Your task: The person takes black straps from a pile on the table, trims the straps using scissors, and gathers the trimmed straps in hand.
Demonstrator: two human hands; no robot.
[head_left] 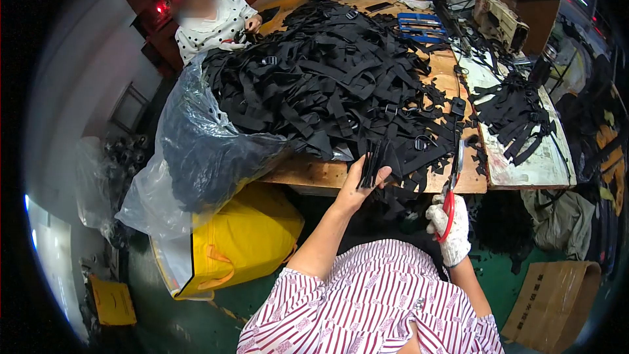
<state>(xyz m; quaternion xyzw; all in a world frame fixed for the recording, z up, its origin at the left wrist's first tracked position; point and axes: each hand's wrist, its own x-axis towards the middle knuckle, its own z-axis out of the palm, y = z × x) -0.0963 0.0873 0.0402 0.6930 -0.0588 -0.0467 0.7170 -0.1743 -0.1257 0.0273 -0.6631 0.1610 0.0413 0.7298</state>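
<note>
Bare-skinned, my left hand (359, 183) grips a bundle of black straps (375, 162) at the front edge of the wooden table (308, 175). My right hand (451, 231), in a white knitted glove, holds red-handled scissors (448, 206) with the blades pointing away from me. Their blades stand a little to the right of the strap bundle, not touching it. A large heap of black straps with buckles (314, 82) covers much of the table beyond both hands.
Across the table at the back left sits a person (216, 23). Clear plastic (190, 151) hangs over the left edge, above a yellow bag (252, 239). More straps (517, 108) lie on a white board (544, 164). A cardboard box (553, 305) stands lower right; a blue rack (420, 27) is farther back.
</note>
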